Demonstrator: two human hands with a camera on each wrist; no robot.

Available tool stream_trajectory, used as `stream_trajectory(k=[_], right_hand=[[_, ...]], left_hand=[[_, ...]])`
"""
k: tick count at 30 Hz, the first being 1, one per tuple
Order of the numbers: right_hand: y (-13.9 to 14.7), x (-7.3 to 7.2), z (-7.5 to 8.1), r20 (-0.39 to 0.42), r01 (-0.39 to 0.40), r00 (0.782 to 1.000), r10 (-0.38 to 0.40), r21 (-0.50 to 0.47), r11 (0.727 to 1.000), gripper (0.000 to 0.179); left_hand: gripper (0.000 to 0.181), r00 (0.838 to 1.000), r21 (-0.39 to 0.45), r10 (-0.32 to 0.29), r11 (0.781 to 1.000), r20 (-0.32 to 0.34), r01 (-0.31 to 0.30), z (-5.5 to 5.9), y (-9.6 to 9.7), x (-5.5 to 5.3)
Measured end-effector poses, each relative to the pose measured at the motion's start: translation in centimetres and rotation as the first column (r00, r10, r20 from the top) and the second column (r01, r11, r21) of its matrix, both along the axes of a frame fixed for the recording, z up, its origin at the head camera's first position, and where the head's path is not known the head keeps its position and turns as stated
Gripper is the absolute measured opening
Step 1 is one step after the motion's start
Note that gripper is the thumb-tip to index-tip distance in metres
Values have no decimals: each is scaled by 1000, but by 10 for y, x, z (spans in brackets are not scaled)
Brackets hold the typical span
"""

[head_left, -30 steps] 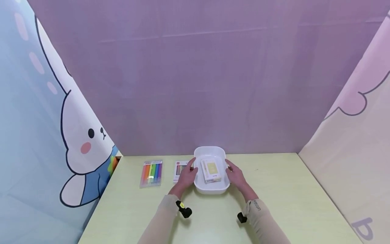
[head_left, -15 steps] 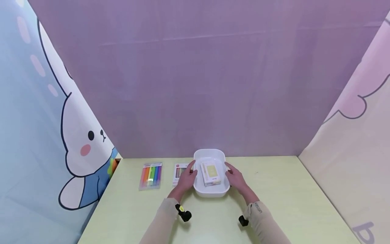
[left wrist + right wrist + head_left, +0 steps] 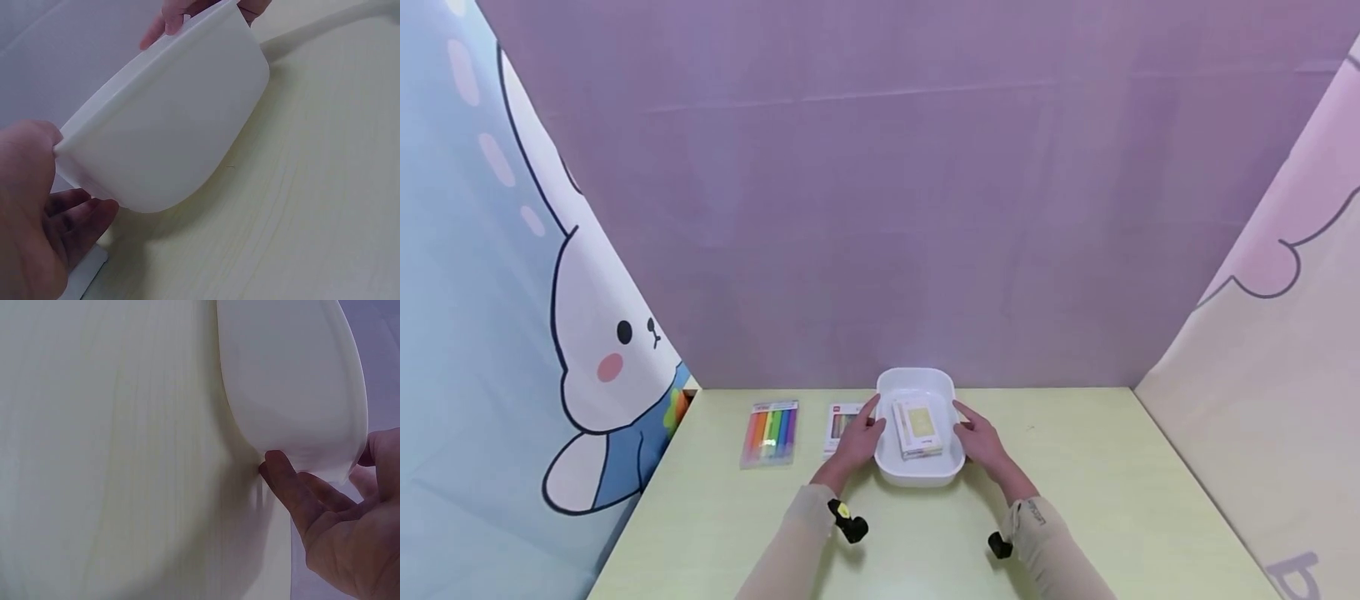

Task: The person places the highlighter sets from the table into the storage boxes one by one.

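A white plastic basin (image 3: pixel 919 481) sits near the table's back edge, with a small stack of white boxes (image 3: pixel 917 429) in it, the top one bearing a yellow panel. My left hand (image 3: pixel 859 440) holds the basin's left side; the left wrist view shows its thumb at the rim and its other fingers curled against the wall. On the opposite side my right hand (image 3: pixel 983 440) grips the basin, its fingertips (image 3: pixel 275 459) low on the wall in the right wrist view. Partly hidden behind my left hand lies a flat pack of coloured pencils (image 3: pixel 841 421).
A clear pack of rainbow-coloured pens (image 3: pixel 771 433) lies farther left on the pale table (image 3: pixel 1090 500). Behind the table hangs a purple cloth (image 3: pixel 880 208). A printed rabbit curtain (image 3: pixel 602 350) borders the left side, and a pale curtain (image 3: pixel 1285 400) the right.
The head view has tilted slightly, so everything appears a little lower. Both hands keep their hold on the basin, and its contents stay as they were.
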State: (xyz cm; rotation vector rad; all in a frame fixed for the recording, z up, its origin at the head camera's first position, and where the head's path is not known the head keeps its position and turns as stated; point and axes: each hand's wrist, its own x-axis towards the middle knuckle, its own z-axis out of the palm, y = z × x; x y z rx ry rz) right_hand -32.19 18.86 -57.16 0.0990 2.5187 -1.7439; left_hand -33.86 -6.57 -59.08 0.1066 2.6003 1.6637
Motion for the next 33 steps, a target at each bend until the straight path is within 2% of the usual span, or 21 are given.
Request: stream_trajectory(k=[4, 6, 10, 13, 16, 20, 24, 28, 32, 33], right_hand=[[0, 3, -4, -11, -1, 1000, 1, 24, 1000, 51], [0, 6, -6, -9, -1, 1000, 1, 30, 1000, 51], [-1, 8, -7, -8, 6, 1000, -5, 22, 1000, 51], [-2, 6, -5, -15, 12, 1000, -12, 19, 1000, 51], [-1, 3, -4, -18, 7, 1000, -6, 21, 1000, 51], [-2, 2, -4, -17, 11, 1000, -11, 21, 1000, 51], [-3, 2, -7, -3, 1, 1000, -1, 15, 1000, 52], [-2, 2, -7, 12, -12, 1000, 12, -9, 1000, 52], [0, 2, -5, 8, -20, 1000, 20, -28, 999, 52], [0, 2, -4, 7, -24, 1000, 24, -31, 999, 52]], left_hand=[[60, 997, 107, -49, 993, 58, 42, 7, -8, 3], [54, 999, 125, -34, 992, 39, 29, 11, -15, 6], [37, 995, 3, 58, 998, -76, -58, 21, -30, 11], [36, 984, -135, 103, 983, -143, -122, 28, -40, 12], [44, 981, -260, 103, 955, -165, -144, 30, -44, 11], [54, 978, -439, 108, 881, -177, -177, 25, -47, 10], [64, 976, -524, 153, 825, -156, -213, 19, -44, 15], [78, 978, -574, 183, 793, -99, -207, 11, -41, 21], [94, 979, -607, 188, 770, -78, -196, -1, -36, 22], [97, 978, -602, 194, 773, -79, -202, -2, -34, 24]])
